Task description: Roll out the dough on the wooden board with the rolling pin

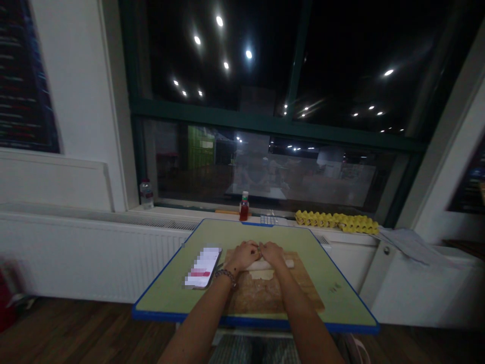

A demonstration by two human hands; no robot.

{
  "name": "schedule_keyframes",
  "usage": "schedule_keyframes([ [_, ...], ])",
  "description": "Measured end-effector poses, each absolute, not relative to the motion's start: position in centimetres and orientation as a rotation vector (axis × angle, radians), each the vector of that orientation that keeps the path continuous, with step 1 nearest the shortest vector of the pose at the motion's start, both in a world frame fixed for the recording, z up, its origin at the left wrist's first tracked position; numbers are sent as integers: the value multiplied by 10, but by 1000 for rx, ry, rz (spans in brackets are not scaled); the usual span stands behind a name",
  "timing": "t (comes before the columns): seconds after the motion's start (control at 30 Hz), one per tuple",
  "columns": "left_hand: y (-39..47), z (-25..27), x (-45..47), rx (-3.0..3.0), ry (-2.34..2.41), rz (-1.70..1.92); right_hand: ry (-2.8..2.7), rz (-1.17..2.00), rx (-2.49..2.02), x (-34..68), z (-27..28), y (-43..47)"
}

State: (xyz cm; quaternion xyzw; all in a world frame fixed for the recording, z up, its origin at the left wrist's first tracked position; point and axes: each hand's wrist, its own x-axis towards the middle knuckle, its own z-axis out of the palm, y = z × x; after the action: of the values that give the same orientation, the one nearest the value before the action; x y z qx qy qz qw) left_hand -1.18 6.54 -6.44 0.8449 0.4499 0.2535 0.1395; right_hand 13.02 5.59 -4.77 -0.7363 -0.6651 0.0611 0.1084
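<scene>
A wooden board (261, 298) lies on the small table, with a flat, uneven piece of pale dough (262, 274) on it. Just beyond the dough a pale rolling pin (261, 265) lies crosswise, its right end showing past my right wrist. My left hand (246, 254) and my right hand (272, 252) are close together at the board's far side, reaching over the pin. Their fingers are curled inward and meet around a small spot that is too small to make out. Both wrists cover parts of the pin; I cannot tell whether they press on it.
A phone (203, 268) with a lit screen lies left of the board on the green table (341, 288) with its blue edge. Along the sill stand a bottle of red liquid (244, 207), a clear bottle (146, 194) and yellow egg cartons (337, 221). Papers (409, 245) lie at right, by the white radiator (94, 253).
</scene>
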Motion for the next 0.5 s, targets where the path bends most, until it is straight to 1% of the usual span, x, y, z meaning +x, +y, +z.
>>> schedule_keyframes([
  [0.13, 62, -63, -9, 2460, 1344, 723, -1970, 171, -2160, 129, -46, 54],
  [0.5, 77, -70, -11, 2500, 1075, 784, -1955, 191, -2172, 131, -47, 55],
])
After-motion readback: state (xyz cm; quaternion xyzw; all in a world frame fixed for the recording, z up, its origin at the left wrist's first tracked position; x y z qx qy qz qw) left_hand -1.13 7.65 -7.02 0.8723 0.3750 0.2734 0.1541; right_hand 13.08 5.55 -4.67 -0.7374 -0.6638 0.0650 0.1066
